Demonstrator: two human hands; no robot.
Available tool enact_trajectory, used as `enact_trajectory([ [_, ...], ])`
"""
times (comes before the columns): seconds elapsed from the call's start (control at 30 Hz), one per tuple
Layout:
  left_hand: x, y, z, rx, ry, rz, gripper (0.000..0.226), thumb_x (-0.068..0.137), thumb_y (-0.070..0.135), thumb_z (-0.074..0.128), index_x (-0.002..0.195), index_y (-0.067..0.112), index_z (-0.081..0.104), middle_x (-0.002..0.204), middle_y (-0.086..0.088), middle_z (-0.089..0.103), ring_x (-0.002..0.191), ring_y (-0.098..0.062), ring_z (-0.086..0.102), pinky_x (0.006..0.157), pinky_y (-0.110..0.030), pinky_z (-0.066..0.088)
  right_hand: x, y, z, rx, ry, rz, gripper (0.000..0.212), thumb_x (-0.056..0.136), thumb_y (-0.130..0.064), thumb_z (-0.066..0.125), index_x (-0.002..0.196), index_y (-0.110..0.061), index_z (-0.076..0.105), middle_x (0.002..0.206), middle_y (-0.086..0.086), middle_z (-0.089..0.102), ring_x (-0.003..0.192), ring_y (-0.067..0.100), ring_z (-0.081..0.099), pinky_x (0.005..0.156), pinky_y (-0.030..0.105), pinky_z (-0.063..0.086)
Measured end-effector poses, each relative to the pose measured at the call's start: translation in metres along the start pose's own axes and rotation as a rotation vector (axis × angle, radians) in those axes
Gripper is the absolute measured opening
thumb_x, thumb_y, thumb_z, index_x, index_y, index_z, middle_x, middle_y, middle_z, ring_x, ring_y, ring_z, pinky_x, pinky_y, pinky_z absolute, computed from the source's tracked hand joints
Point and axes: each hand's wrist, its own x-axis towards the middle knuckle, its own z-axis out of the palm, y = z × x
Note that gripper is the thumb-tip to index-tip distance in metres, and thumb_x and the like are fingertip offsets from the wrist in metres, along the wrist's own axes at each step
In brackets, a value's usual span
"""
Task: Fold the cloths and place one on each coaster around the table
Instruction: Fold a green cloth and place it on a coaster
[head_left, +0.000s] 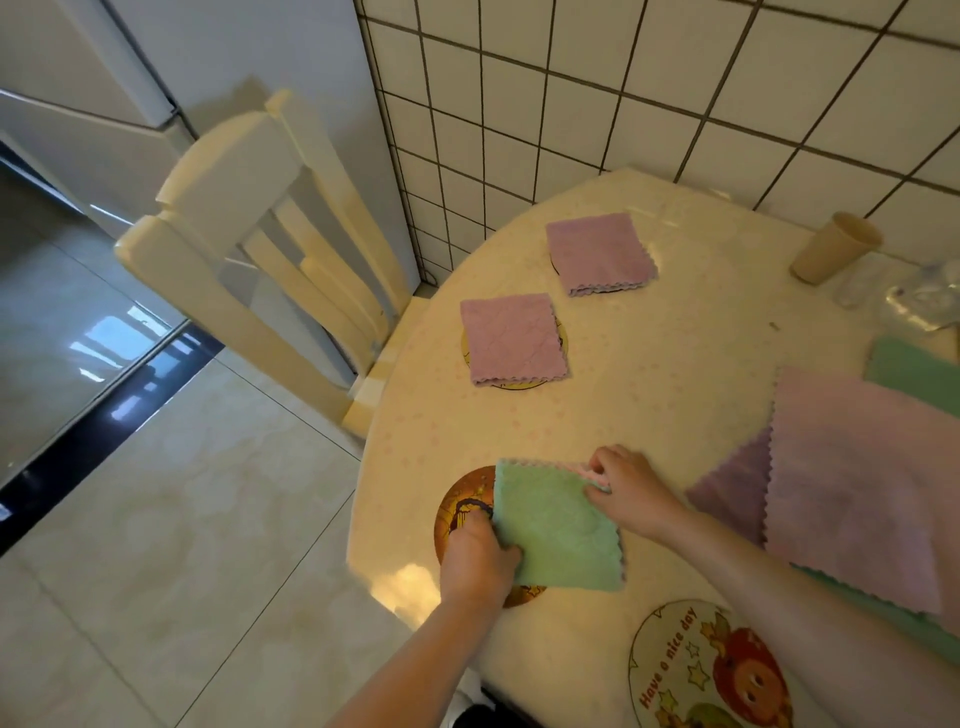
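Observation:
A folded green cloth (558, 530) lies partly over a round brown coaster (462, 512) at the table's near left edge. My left hand (478, 564) grips its near left corner and my right hand (631, 491) pinches its far right corner. Two folded pink cloths (511, 338) (600, 253) rest on coasters farther along the edge. A white coaster (691, 670) with a cartoon print and the words "Have a nice day" lies bare near me. A pile of unfolded pink, purple and green cloths (857, 488) is spread at the right.
A beige cup (834, 248) and clear glassware (914, 299) stand at the far right of the round table (675, 364), against the tiled wall. A cream wooden chair (260, 249) is pushed up to the table's left side. Glossy tile floor lies to the left.

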Motion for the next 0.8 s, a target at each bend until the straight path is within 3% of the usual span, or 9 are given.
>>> enact_trajectory([
  [0.13, 0.001, -0.008, -0.010, -0.187, -0.070, 0.019, 0.019, 0.076, 0.022, 0.064, 0.091, 0.013, 0.056, 0.079, 0.004, 0.057, 0.071, -0.013, 0.052, 0.057, -0.024, 0.042, -0.009, -0.010, -0.004, 0.202, 0.060, 0.066, 0.011, 0.085, -0.015, 0.059, 0.091, -0.013, 0.049, 0.087, 0.004, 0.059, 0.077, 0.021, 0.054, 0.060, 0.029, 0.035],
  [0.23, -0.004, -0.026, -0.023, -0.397, -0.078, -0.018, 0.017, 0.075, 0.020, 0.066, 0.084, 0.014, 0.052, 0.076, 0.002, 0.053, 0.067, -0.013, 0.049, 0.055, -0.023, 0.041, -0.017, -0.030, -0.002, 0.322, 0.120, 0.028, 0.014, 0.085, -0.013, 0.060, 0.095, -0.013, 0.050, 0.080, -0.003, 0.056, 0.067, 0.009, 0.050, 0.055, 0.015, 0.036],
  [0.3, -0.007, -0.039, -0.027, -0.458, -0.049, -0.058, 0.022, 0.074, 0.019, 0.066, 0.088, 0.011, 0.052, 0.080, 0.000, 0.054, 0.071, -0.016, 0.051, 0.060, -0.030, 0.044, -0.016, -0.043, 0.003, 0.367, 0.123, 0.007, 0.018, 0.084, -0.014, 0.062, 0.098, -0.015, 0.051, 0.085, -0.003, 0.057, 0.071, 0.009, 0.053, 0.059, 0.014, 0.038],
  [0.4, -0.015, -0.063, -0.032, -0.507, 0.032, -0.061, 0.024, 0.076, 0.013, 0.067, 0.093, 0.014, 0.051, 0.085, -0.004, 0.060, 0.072, -0.017, 0.055, 0.063, -0.034, 0.048, -0.012, -0.064, 0.017, 0.386, 0.105, 0.021, 0.025, 0.084, -0.015, 0.064, 0.105, -0.018, 0.051, 0.098, 0.000, 0.054, 0.085, 0.019, 0.057, 0.070, 0.026, 0.045],
  [0.53, -0.019, -0.081, -0.033, -0.538, 0.083, -0.017, 0.028, 0.082, 0.008, 0.068, 0.103, 0.013, 0.050, 0.080, -0.002, 0.056, 0.067, -0.013, 0.053, 0.053, -0.019, 0.045, -0.008, -0.075, 0.035, 0.299, 0.206, 0.040, 0.027, 0.084, -0.009, 0.064, 0.106, -0.018, 0.051, 0.102, 0.001, 0.053, 0.086, 0.015, 0.054, 0.073, 0.024, 0.042],
  [0.63, -0.016, -0.089, -0.032, -0.482, 0.110, 0.035, 0.029, 0.084, 0.009, 0.069, 0.105, 0.012, 0.049, 0.080, -0.001, 0.056, 0.066, -0.010, 0.053, 0.045, -0.010, 0.042, -0.012, -0.076, 0.042, 0.212, 0.292, 0.085, 0.026, 0.086, -0.006, 0.058, 0.107, -0.019, 0.051, 0.106, 0.002, 0.051, 0.083, 0.014, 0.054, 0.072, 0.029, 0.047],
  [0.7, -0.016, -0.092, -0.031, -0.421, 0.111, 0.061, 0.028, 0.084, 0.013, 0.068, 0.105, 0.014, 0.049, 0.083, -0.001, 0.058, 0.069, -0.011, 0.054, 0.052, -0.013, 0.045, -0.021, -0.076, 0.043, 0.188, 0.347, 0.097, 0.026, 0.088, -0.007, 0.056, 0.110, -0.018, 0.050, 0.109, 0.001, 0.048, 0.086, 0.016, 0.055, 0.076, 0.036, 0.051],
  [0.8, -0.021, -0.097, -0.031, -0.293, 0.159, 0.139, 0.028, 0.083, 0.018, 0.067, 0.105, 0.019, 0.050, 0.096, 0.002, 0.056, 0.078, -0.016, 0.056, 0.068, -0.032, 0.050, -0.043, -0.071, 0.044, 0.191, 0.407, 0.111, 0.027, 0.088, -0.006, 0.056, 0.111, -0.018, 0.050, 0.110, -0.001, 0.048, 0.091, 0.016, 0.055, 0.078, 0.037, 0.052],
])
